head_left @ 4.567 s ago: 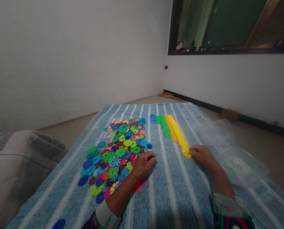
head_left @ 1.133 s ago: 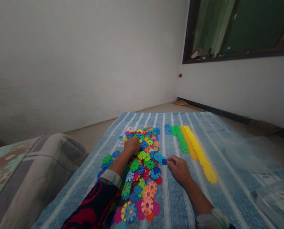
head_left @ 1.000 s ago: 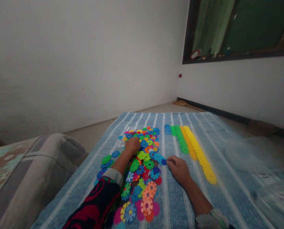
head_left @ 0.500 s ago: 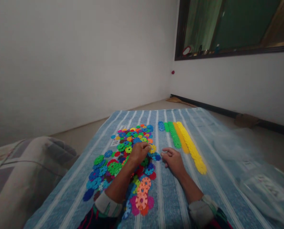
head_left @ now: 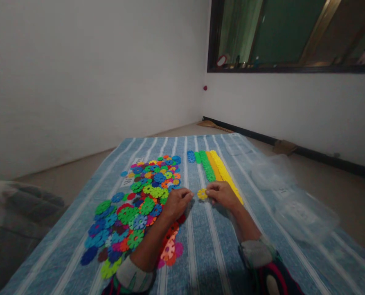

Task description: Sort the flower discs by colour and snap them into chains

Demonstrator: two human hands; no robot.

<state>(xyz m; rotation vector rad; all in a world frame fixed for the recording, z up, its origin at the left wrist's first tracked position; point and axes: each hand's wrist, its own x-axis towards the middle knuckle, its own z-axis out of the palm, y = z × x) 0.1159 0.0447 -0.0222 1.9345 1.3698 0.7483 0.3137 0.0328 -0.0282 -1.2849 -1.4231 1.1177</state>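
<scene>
Between the hands, a yellow notched disc [head_left: 202, 194] is pinched in the fingertips of my right hand [head_left: 224, 194]. My left hand [head_left: 176, 203] is closed at the right edge of a mixed pile of coloured discs [head_left: 139, 221], thumb and fingers together; anything between them is too small to make out. Overlapping yellow discs form a long row [head_left: 225, 172] just beyond my right hand, partly covered by it. Beside it lie an orange-yellow row [head_left: 215, 167], a green row [head_left: 207, 166] and a short blue row [head_left: 190, 156].
A striped blue cloth [head_left: 201, 254] covers the table. Clear plastic containers [head_left: 307, 215] stand at the right. Grey fabric [head_left: 13, 229] lies beyond the table's left edge. Walls and a dark-framed window are behind.
The view has shifted right. A yellow disc near my left hand is now in my right hand's fingertips, which have closed. My left hand has moved slightly apart from the pile's middle.
</scene>
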